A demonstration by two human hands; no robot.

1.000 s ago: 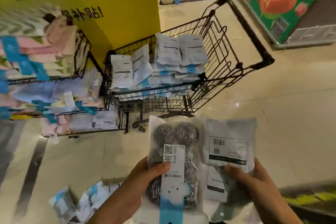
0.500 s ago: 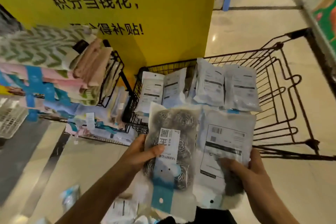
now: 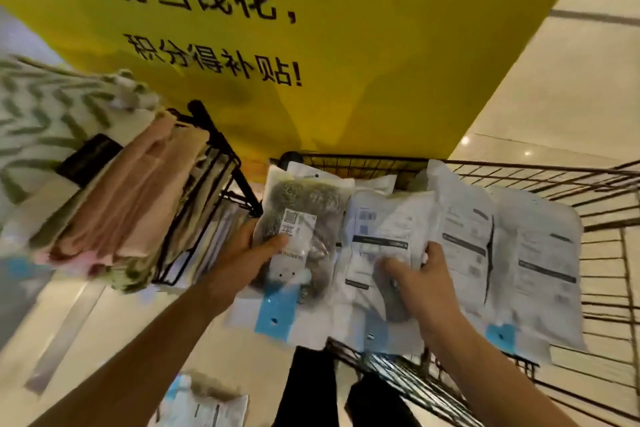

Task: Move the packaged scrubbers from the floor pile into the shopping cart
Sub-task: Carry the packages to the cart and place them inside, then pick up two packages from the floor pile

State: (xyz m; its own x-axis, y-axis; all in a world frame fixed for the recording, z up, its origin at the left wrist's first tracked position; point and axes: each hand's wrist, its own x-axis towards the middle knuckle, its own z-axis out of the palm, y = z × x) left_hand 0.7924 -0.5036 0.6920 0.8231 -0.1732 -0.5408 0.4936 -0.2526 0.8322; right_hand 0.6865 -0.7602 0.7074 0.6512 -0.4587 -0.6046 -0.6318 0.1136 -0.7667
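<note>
Packs look light and crinkly-slick, so left hand [image 3: 242,253] pinching one pack [image 3: 298,229] mid-body and right hand [image 3: 420,282] pinching another [image 3: 381,236] seems right.

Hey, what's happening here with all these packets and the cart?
A person is loading packaged scrubbers into a wire shopping cart. The left hand grips a packet with its steel scrubbers facing up, and the right hand grips a second packet, label side up, both over the cart. Several packets already lie in the cart, and a few remain on the floor.
</note>
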